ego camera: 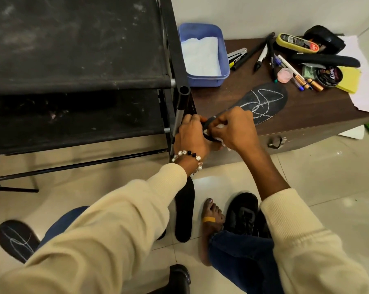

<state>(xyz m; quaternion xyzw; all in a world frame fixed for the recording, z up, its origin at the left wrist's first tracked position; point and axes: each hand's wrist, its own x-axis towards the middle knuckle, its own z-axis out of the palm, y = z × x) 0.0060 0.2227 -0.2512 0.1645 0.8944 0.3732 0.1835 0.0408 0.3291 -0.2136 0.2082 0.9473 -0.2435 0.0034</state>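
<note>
A black rack [73, 49] with dusty fabric shelves is seen across the upper left of the frame. A brown cabinet [221, 98] is set just beside it, filling the upper right.

A blue tub [225, 49] is placed at the upper-left corner of the cabinet top, against the rack. Folded white paper [200, 56] is held inside it.

The chalk-marked insole [264, 102] is laid slantwise at the centre of the frame. Its front part is rested on the cabinet top, and its heel end is carried past the cabinet's front edge.

On the floor, lower centre, a black shoe [241, 215] is noted beside a bare foot. A plain black insole [184, 213] is laid to the left of that foot. Another chalked insole [16, 238] is seen at the lower left.

The left hand [190, 136] is curled round the heel end of the chalk-marked insole, at centre frame. The right hand [232, 128] is closed directly beside it. A white cloth [207, 131] is pinched in the right hand's fingers and pressed onto the insole's heel end.

At the upper right, a yellow sponge [349, 79], a polish tin [329, 76] and scattered pens [262, 55] are recorded on the cabinet top, well apart from the hands.
</note>
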